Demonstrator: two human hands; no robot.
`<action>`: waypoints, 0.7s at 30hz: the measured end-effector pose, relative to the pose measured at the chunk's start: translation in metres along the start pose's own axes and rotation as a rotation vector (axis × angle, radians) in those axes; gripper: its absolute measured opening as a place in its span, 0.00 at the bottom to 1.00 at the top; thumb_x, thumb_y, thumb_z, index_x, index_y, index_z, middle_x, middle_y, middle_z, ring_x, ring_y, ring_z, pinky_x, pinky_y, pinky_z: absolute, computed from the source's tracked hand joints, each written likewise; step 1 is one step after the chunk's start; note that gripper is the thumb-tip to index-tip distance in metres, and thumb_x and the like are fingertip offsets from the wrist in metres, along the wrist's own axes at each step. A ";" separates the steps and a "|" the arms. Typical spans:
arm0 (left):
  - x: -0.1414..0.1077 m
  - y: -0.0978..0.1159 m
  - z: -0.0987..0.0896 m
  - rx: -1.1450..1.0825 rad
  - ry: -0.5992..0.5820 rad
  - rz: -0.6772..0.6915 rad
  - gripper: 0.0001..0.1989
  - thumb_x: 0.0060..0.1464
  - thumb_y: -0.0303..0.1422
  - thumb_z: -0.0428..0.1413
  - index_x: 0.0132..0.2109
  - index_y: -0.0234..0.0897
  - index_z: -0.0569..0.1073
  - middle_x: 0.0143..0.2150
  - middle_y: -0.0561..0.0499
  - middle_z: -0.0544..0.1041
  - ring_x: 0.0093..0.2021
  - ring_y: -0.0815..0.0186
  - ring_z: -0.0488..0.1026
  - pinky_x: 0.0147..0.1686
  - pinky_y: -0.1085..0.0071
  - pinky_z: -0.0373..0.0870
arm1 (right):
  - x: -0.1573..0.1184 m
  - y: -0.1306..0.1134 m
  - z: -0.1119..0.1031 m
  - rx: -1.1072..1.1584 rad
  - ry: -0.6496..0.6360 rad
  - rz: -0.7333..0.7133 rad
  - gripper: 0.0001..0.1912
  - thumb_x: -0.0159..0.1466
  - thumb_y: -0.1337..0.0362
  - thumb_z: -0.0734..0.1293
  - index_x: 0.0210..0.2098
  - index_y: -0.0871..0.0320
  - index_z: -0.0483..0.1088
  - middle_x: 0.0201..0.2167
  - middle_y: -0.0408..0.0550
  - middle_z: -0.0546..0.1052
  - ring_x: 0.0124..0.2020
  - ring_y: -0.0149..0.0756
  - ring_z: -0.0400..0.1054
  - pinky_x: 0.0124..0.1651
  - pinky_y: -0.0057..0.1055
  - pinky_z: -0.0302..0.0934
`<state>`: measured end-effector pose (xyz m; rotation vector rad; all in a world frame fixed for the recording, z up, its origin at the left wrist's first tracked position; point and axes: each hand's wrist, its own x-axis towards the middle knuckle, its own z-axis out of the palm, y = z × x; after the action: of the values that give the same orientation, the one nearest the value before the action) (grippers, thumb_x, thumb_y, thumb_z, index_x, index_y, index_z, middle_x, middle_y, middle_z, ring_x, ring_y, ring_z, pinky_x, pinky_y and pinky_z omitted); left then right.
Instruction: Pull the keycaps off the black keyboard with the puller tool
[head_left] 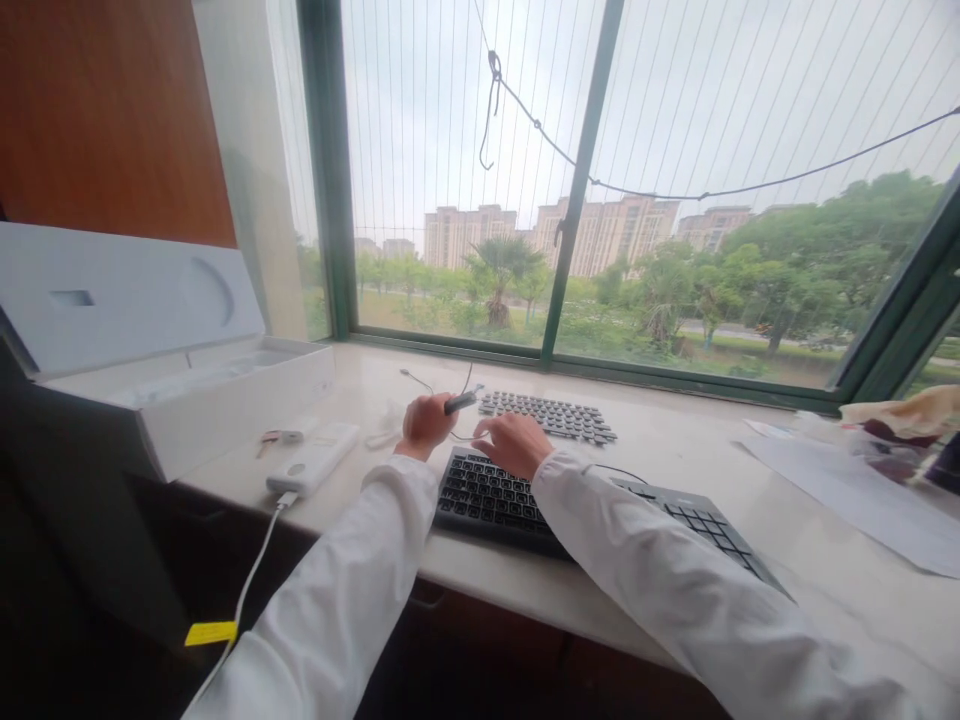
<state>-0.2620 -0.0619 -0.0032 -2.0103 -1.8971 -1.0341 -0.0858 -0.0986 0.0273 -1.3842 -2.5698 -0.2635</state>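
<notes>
My left hand [426, 424] is closed round a dark, slim handle-like tool [460, 402], whose end points right. Just to its right, my right hand [514, 443] is bent over the back edge of a black keyboard [491, 492], its fingers curled near a thin cable [465, 437]; whether they pinch it is too small to tell. Much of the keyboard's left part shows key positions without caps, while its number pad [701, 520] shows at the right, past my right sleeve. Behind the keyboard, loose keycaps [551, 413] lie in rows on the pale sill.
At the left stands an open white box [225, 400]. In front of it lie a white power bank [311, 458] with a cable [259, 560] and small keys [281, 437]. White papers [855, 490] and a cloth lie at the right. A green-framed window [577, 200] rises behind.
</notes>
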 end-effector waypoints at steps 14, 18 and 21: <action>0.006 0.001 0.001 -0.367 0.185 -0.111 0.17 0.53 0.36 0.49 0.19 0.37 0.62 0.19 0.49 0.69 0.24 0.68 0.66 0.27 0.72 0.57 | -0.007 -0.025 0.031 0.124 0.058 0.103 0.17 0.65 0.53 0.59 0.44 0.48 0.76 0.39 0.50 0.79 0.42 0.42 0.73 0.42 0.33 0.61; 0.017 0.000 0.006 -0.900 0.139 -0.359 0.18 0.54 0.41 0.46 0.20 0.40 0.52 0.14 0.57 0.55 0.15 0.73 0.53 0.17 0.74 0.51 | -0.006 -0.024 0.033 0.137 0.078 0.094 0.15 0.64 0.54 0.60 0.42 0.47 0.76 0.38 0.49 0.79 0.41 0.41 0.73 0.40 0.32 0.61; 0.023 -0.004 0.006 -1.277 -0.008 -0.466 0.16 0.52 0.39 0.47 0.23 0.41 0.49 0.14 0.61 0.47 0.12 0.76 0.43 0.13 0.75 0.44 | -0.006 -0.025 0.033 0.151 0.081 0.117 0.15 0.64 0.54 0.60 0.42 0.48 0.77 0.37 0.49 0.79 0.40 0.41 0.73 0.39 0.32 0.61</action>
<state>-0.2651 -0.0392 0.0054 -1.9412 -1.9031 -2.8980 -0.1063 -0.1088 -0.0077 -1.4313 -2.3792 -0.1021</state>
